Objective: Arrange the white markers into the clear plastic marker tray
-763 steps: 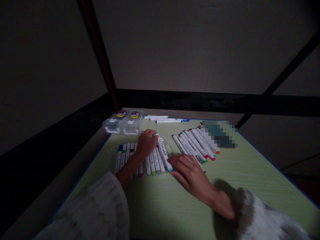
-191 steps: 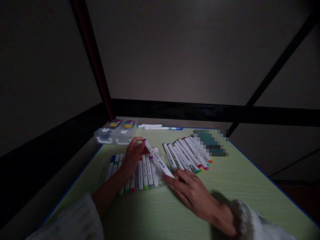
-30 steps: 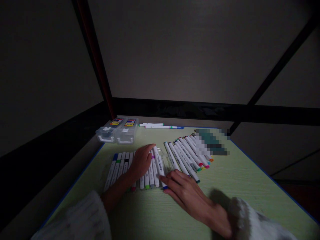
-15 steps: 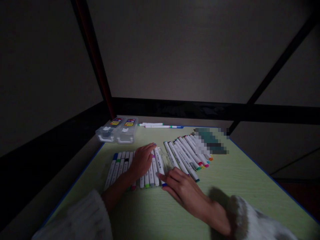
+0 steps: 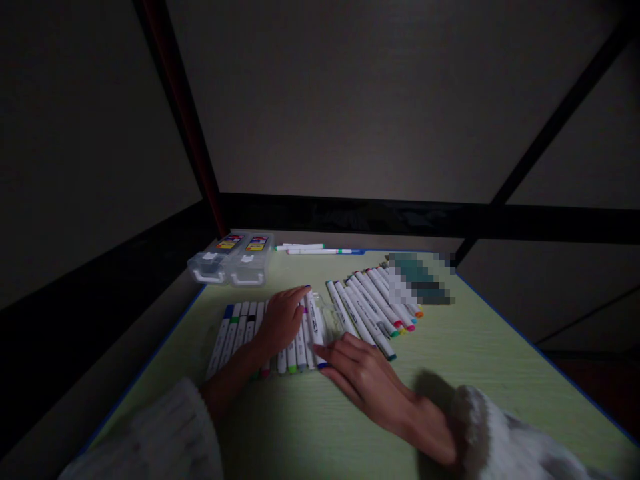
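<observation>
A white marker (image 5: 315,320) with dark blue ends lies at the right end of a row of white markers (image 5: 235,337). The row rests side by side in what looks like a clear plastic tray. My left hand (image 5: 283,320) reaches across the row, its fingertips closed on the far end of that marker. At the near end, my right hand (image 5: 363,373) pinches the same marker between thumb and fingers. My left hand and wrist hide the middle of the row.
A fan of loose white markers (image 5: 373,307) with coloured ends lies to the right, beside a pixelated dark green patch (image 5: 420,277). Two clear plastic cases (image 5: 250,267) with handles stand at the back left. More markers (image 5: 310,251) lie along the table's (image 5: 475,373) far edge.
The view has shifted very slightly. Both hands keep their places on the blue-ended marker, which has barely moved.
</observation>
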{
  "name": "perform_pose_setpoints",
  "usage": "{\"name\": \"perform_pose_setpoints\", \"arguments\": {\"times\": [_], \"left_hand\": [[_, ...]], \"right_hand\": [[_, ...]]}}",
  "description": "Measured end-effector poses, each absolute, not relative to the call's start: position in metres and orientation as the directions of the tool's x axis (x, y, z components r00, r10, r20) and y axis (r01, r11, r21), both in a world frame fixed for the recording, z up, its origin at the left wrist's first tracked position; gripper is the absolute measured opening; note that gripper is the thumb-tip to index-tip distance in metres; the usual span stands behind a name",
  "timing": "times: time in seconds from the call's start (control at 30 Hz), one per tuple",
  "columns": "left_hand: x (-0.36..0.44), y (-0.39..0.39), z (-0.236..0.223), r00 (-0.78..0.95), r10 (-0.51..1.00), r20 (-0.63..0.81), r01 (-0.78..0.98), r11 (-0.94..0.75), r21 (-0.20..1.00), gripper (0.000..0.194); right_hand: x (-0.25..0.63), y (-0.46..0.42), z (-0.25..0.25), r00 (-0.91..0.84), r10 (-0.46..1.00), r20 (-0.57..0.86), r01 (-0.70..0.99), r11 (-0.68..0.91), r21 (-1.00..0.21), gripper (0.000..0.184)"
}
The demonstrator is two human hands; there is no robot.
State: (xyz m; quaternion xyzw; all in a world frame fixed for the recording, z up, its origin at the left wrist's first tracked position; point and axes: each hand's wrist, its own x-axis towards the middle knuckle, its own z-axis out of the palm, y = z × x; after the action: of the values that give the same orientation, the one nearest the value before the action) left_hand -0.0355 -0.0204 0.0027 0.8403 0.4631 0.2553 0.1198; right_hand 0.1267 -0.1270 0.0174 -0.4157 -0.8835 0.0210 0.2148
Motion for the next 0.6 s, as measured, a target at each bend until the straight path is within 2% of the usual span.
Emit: {"name": "perform_pose_setpoints", "arguments": {"times": [0.17, 0.4, 0.6], "left_hand": [[-0.0350, -0.0195, 0.0032, 0.454, 0.846, 0.280, 0.720, -0.534, 0.443, 0.045], [-0.0356, -0.0193, 0.0020, 0.451, 0.842, 0.296, 0.713, -0.540, 0.447, 0.044], [-0.0353, -0.0194, 0.0022, 0.459, 0.835, 0.304, 0.705, -0.550, 0.447, 0.043]], "right_hand": [[0.1253, -0.1271, 0.0166, -0.558, 0.753, 0.349, 0.731, 0.645, -0.221, 0.028], [0.1272, -0.1307, 0.0178, -0.489, 0.788, 0.375, 0.745, 0.601, -0.291, 0.024], [0.1280, -0.1292, 0.0172, -0.508, 0.779, 0.368, 0.687, 0.624, -0.372, 0.024]]}}
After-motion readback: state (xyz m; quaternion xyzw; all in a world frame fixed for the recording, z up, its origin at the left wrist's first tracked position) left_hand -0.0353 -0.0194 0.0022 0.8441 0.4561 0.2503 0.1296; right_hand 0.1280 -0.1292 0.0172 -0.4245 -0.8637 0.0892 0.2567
